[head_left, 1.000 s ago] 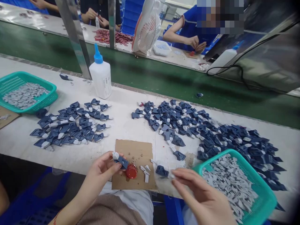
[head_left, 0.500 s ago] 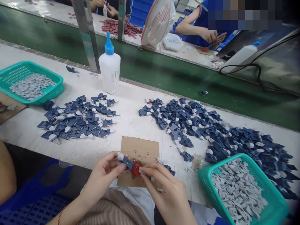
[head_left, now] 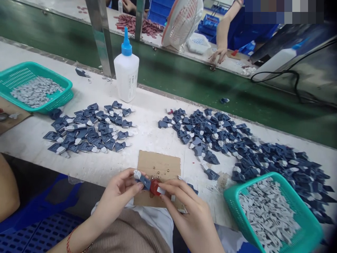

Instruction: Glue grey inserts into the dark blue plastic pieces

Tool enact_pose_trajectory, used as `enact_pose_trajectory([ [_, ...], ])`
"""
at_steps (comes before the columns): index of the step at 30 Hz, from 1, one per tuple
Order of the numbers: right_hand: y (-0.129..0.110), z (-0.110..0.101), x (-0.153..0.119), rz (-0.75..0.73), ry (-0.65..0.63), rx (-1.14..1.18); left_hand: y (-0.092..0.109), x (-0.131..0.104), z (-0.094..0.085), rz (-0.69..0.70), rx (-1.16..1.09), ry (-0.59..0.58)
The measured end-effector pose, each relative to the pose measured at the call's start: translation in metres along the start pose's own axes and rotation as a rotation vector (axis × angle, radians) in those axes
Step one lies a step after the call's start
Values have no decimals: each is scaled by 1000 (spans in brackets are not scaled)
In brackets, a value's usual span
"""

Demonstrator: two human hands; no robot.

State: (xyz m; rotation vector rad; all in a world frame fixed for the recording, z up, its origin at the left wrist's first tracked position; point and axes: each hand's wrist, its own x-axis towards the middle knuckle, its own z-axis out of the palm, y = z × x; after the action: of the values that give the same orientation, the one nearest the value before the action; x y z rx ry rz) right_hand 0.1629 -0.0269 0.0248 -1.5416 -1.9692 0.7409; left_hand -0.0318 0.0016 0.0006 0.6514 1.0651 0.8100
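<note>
My left hand (head_left: 121, 191) pinches a dark blue piece with a pale grey tip (head_left: 144, 181), held slanting over a piece of cardboard (head_left: 159, 163). In my right hand (head_left: 184, 200), thumb and fingertips grip a small pale grey part (head_left: 160, 190). Between the two hands sits a round red object (head_left: 154, 187), close to the blue piece's lower end and partly behind the grey part. Small shiny bits lie on the cardboard just beyond it. Loose blue pieces are heaped on the left (head_left: 91, 131) and on the right (head_left: 223, 135).
Green baskets of grey parts stand at the left (head_left: 68, 92) and lower right (head_left: 229, 207). A white bottle with a blue cap (head_left: 126, 75) stands near the metal post (head_left: 101, 38). Across the green strip (head_left: 168, 77) are a fan (head_left: 181, 23) and another person's hand (head_left: 219, 55).
The pale grey part in my right hand now shows more fully over the red object. My left hand keeps its hold. Across the way, a person's arm has reached down to the table edge.
</note>
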Motion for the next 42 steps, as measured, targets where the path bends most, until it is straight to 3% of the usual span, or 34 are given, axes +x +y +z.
enact_pose_trajectory([
  [11,1,7,-1,-85,46,-127,-5,1,-2,13,-27,-13],
  [20,3,6,-2,-69,-21,-147,-2,0,3,2,-4,-40],
  [29,-1,9,-1,-49,15,-87,-2,2,6,16,-1,-47],
  [32,-1,5,1,66,17,66,-5,4,6,20,-40,-48],
  [38,6,-10,2,496,44,670,-3,5,17,46,-60,-96],
  [42,6,-14,3,574,89,839,-2,4,29,56,-88,-124],
])
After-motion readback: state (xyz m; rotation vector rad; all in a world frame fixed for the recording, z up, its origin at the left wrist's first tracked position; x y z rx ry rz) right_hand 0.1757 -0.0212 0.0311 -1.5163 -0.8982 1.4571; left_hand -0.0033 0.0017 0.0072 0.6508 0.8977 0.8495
